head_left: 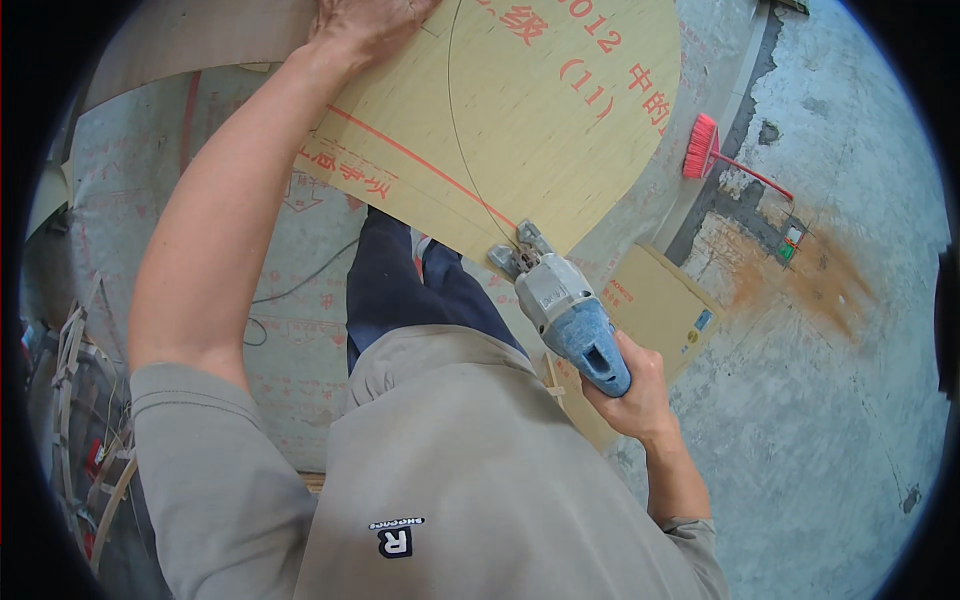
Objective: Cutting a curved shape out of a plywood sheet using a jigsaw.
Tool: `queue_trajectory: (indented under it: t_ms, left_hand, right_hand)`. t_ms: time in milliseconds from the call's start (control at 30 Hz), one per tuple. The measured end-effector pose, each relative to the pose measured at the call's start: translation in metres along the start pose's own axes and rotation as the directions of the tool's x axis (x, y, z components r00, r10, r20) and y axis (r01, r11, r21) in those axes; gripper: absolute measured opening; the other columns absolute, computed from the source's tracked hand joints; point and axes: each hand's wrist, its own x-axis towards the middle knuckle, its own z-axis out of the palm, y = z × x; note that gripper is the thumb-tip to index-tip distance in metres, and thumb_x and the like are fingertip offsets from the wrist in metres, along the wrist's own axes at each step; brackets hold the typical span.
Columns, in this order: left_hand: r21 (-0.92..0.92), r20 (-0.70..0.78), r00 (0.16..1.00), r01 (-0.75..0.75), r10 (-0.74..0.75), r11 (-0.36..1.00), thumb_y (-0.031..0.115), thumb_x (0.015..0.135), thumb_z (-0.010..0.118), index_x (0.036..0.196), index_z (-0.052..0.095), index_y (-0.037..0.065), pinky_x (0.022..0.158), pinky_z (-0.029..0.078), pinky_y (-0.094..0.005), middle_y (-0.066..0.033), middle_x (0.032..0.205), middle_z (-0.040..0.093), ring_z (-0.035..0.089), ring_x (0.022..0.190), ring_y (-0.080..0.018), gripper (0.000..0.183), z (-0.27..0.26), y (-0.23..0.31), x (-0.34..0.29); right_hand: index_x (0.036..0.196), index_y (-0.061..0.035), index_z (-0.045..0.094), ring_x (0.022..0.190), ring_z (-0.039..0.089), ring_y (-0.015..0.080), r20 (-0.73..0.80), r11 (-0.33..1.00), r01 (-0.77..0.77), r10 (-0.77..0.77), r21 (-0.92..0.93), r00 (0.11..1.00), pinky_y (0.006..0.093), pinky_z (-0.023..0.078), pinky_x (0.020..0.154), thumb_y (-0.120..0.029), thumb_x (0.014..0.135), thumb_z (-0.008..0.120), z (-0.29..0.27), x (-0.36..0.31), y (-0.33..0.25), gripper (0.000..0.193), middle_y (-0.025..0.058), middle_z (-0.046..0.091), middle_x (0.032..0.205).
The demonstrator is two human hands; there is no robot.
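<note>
My right hand (633,388) is wrapped round the rear grip of a jigsaw (562,305) with a grey metal body and a blue handle. The jigsaw's front and shoe rest at the near edge of a thin yellowish plywood sheet (430,165). A dark curved line runs up the sheet from the tool; I cannot tell how much of it is cut. Red printing and a straight red stripe mark the surface. At the top edge of the view my left hand (368,28) rests on the sheet's left part, its fingers mostly cut off by the frame.
A flat cardboard box (655,320) lies under the sheet's right side. Farther right, a red broom (702,148) lies on the rough concrete floor (800,450). A dark cable (310,275) loops at left, near bent strips and clutter (85,400). A brown panel (190,45) stands at upper left.
</note>
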Motion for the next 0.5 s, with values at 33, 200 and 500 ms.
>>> queue_trajectory:
  t_ms: [33,200,500]
  left_hand:
    - [-0.001,0.004,1.0,0.005,-0.005,1.0,0.06,0.107,0.039,0.168,0.028,0.009,0.129,0.0,-0.0672,-0.0128,0.176,0.027,0.017,0.165,-0.031,0.081,0.0,0.001,-0.001]
    - [-0.012,0.018,0.999,0.027,-0.027,1.0,0.064,0.108,0.035,0.168,0.028,0.01,0.131,0.0,-0.0643,-0.0125,0.176,0.026,0.017,0.165,-0.031,0.081,-0.003,0.01,-0.01]
    - [0.002,0.019,0.999,0.045,-0.045,0.999,0.065,0.108,0.034,0.168,0.027,0.009,0.131,0.0,-0.0627,-0.0117,0.177,0.025,0.018,0.165,-0.0305,0.083,-0.004,0.018,-0.015]
  right_hand:
    - [0.095,-0.0038,0.063,0.076,0.068,0.0424,-0.005,0.999,0.028,-0.028,0.016,1.0,0.0428,0.055,0.069,-0.006,0.075,0.077,0.0,-0.001,0.0,0.024,0.0185,0.066,0.082]
    - [0.09,-0.0021,0.064,0.065,0.067,0.033,-0.059,0.996,0.073,-0.07,0.041,0.996,0.036,0.053,0.066,-0.004,0.079,0.079,0.008,-0.004,-0.001,0.019,0.0153,0.067,0.077]
    - [0.092,-0.002,0.065,0.068,0.069,0.0348,-0.083,0.996,0.068,-0.063,0.061,0.995,0.0356,0.053,0.067,-0.003,0.079,0.078,0.011,-0.004,-0.008,0.019,0.016,0.067,0.078]
